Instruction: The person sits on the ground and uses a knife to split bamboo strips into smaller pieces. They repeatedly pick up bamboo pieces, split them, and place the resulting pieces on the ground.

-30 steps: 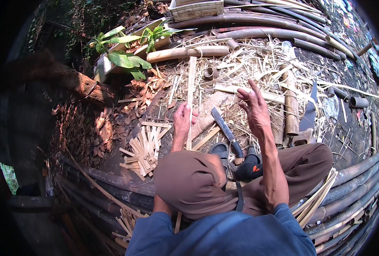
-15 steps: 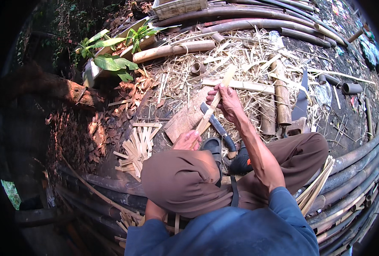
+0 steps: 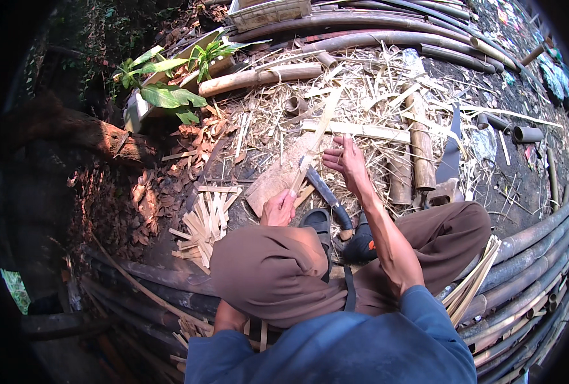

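Observation:
My left hand [image 3: 278,208] is closed around the lower end of a pale bamboo strip [image 3: 326,118], which slants up and away over the wood block. My right hand [image 3: 348,164] is off the strip, just right of it, with fingers apart and nothing in them. Below the strip, a curved knife [image 3: 323,189] with a dark handle rests with its blade by the wooden chopping block [image 3: 268,190] and its handle end near my sandalled feet. The strip hides part of the blade.
Cut bamboo pieces [image 3: 204,221] are piled left of my knee. A saw [image 3: 451,153] and bamboo sections [image 3: 421,144] lie to the right among shavings [image 3: 367,89]. Bamboo poles [image 3: 528,243] run along my right side, near a bundle of strips [image 3: 473,281].
My right hand has let go of the strip, moved slightly down and right, and its fingers have spread. My left hand still holds the strip, now tilted a little more upright.

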Available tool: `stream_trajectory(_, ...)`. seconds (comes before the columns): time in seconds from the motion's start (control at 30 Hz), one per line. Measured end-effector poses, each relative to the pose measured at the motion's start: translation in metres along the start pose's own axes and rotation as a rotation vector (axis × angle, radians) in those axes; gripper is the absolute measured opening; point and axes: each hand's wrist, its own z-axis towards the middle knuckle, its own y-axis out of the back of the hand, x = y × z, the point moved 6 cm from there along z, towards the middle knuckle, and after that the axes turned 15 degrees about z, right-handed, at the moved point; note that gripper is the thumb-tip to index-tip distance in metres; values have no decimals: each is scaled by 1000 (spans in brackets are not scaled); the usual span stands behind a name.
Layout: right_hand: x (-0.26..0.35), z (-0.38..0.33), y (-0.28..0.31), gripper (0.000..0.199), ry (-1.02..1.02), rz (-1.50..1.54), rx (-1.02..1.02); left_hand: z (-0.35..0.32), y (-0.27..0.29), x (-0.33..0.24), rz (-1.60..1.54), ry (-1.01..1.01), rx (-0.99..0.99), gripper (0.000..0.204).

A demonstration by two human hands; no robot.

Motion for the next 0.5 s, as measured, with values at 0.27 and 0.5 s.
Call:
stream_trajectory(0.27, -26, -58, -52, 31, 380, -655, 247, -3, 14, -14, 153, -96, -211, 37)
stream_trajectory(0.5, -33, -61, -47, 36, 285, -528, 324, 2, 15, 7, 44, -14, -249, 38)
